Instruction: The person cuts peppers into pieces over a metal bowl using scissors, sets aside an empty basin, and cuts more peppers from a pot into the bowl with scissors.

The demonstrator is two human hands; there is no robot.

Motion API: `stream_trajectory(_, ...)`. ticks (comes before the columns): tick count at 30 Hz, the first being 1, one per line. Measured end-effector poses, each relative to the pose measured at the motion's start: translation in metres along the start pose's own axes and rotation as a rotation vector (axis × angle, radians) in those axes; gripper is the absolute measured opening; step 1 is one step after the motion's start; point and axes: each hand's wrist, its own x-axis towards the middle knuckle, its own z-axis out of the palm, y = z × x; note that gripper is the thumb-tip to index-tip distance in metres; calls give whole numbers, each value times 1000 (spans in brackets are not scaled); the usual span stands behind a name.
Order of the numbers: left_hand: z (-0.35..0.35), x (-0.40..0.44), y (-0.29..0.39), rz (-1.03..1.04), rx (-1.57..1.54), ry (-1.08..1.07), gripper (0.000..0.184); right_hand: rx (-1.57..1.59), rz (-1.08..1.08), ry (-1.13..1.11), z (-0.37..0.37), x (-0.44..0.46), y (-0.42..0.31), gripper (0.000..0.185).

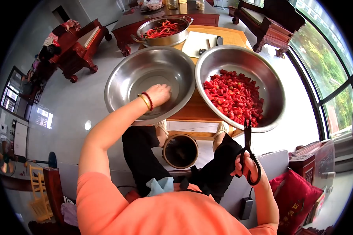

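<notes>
My left hand (160,95) is inside the left steel basin (119,84), low over its bottom, with the fingers curled in; whether they hold anything is hidden. That basin has no peppers showing in it. Black scissors (248,147) are in my right hand (245,166), its fingers through the handles and the blades pointing up, just in front of the right steel basin (276,92). Cut red pepper pieces (235,96) lie in the right basin. Behind the left basin, whole red chillies (166,29) fill a steel pot (168,40) with two handles.
A white board (196,45) with a dark-handled knife lies on the wooden table (237,32) behind the basins. Between my feet stands a brown round bucket (180,151). A red cushion (290,199) is at the right, and a window lies beyond.
</notes>
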Motion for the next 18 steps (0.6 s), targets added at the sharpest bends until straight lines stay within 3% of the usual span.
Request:
stream_trajectory(3,1,-6,-9,31,-17,2,10,47,2,-12,-5,1,5,39)
stream_trajectory(6,-9,-4,-23,-105,-46,170,7,40,-2,-14,-5,-1,5,39)
stream_trajectory(10,-95,9,-10,-431,-732,460,8,74,-15,-69,-6,0,2,38)
stream_trajectory(13,-139,22,22,-359,-866,635,12,110,3,-97,-1,7,0,37)
stream_trajectory(18,-155,44,73,-232,-939,781,17,204,52,-258,11,16,2,40)
